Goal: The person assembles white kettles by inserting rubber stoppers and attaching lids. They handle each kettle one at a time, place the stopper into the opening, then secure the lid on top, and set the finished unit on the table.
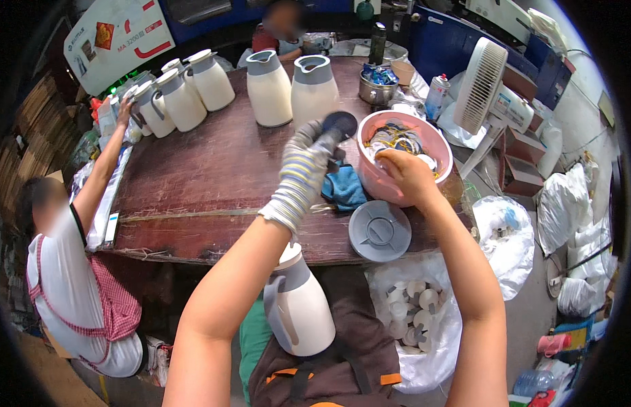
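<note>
My left hand [303,169], in a striped knit glove, is closed around a dark, round-headed tool [339,125] above the table; the tool's exact kind is unclear. At the pink basin [371,178], my right hand [410,178] is bare and reaches over the near rim. Its fingers are bent together, and whatever they grip is hidden. Round pieces with yellow strings [394,138] fill the basin. A cream jug with a grey collar and handle [305,312] leans upright on my lap. Between my forearms, a grey round lid [380,230] lies near the table edge beside a blue cloth [344,188].
Two cream jugs [269,91] stand ahead, and several more [181,102] at the left. A co-worker [78,271] stretches an arm toward those; another person [278,41] sits across. A fan [479,85] stands right. A plastic bag of round parts [417,312] hangs below the table edge.
</note>
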{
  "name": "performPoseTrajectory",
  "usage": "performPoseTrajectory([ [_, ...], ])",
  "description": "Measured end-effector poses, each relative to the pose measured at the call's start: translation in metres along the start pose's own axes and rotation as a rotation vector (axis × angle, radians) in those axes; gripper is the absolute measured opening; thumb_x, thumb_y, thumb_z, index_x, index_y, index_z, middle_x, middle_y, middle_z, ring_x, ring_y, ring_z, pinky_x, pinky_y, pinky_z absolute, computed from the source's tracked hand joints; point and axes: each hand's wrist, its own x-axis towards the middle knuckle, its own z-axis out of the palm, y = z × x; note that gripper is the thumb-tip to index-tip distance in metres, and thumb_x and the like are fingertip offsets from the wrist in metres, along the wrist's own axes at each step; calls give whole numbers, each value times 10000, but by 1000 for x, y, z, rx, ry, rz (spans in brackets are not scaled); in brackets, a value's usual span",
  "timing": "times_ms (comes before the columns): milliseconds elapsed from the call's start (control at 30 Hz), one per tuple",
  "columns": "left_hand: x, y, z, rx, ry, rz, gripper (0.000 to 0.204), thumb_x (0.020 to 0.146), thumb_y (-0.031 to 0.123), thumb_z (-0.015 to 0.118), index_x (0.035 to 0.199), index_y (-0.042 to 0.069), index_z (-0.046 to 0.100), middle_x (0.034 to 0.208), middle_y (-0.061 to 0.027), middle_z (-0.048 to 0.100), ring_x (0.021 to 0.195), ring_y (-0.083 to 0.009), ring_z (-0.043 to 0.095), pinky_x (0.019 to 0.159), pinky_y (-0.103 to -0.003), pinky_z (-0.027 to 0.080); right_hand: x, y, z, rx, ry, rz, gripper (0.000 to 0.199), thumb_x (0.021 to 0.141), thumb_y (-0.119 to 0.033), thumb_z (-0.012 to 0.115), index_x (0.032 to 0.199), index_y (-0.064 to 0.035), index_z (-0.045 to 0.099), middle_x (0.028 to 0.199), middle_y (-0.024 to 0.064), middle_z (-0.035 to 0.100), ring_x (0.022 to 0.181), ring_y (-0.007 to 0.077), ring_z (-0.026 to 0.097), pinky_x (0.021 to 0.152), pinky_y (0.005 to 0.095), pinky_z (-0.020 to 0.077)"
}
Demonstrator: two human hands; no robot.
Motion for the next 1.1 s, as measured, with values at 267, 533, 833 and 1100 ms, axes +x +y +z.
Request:
performPoseTrajectory([
  [267, -12, -1, -32, -17, 165, -40, 215, 899, 102, 636, 1104, 59, 589, 889, -48, 665, 601, -96, 614, 476, -222, 488, 3, 10, -16, -115, -90, 264, 214, 913, -239, 556, 1038, -120, 684, 921, 134, 699, 874, 333, 663, 770, 444, 505],
  [533, -35, 0, -43, -22, 47, -135, 210, 920, 133, 614, 1110, 51, 577, 882, -54, 677, 612, -112, 649, 454, -216, 483, -7, -9, -24, -327, 65, 105, 305, 884, -131, 570, 1182, -78, 596, 1176, 143, 624, 1069, 337, 597, 881, 457, 473],
  [833, -86, -14, -56, 110, -101, -182, 295, 909, 208, 644, 1144, 37, 593, 906, -39, 671, 672, -102, 627, 531, -227, 490, -38, -123, 21, 861, -46, 256, 169, 924, -147, 605, 989, 10, 604, 853, 9, 633, 811, 68, 579, 759, 229, 467],
  [1100, -223, -25, -181, 519, 52, -217, 258, 897, 171, 628, 1103, 16, 630, 995, -75, 661, 884, -133, 618, 804, -285, 510, -118, -163, 40, 862, -627, 619, 167, 908, -168, 644, 916, -7, 599, 616, -2, 527, 488, 62, 480, 427, 237, 363],
])
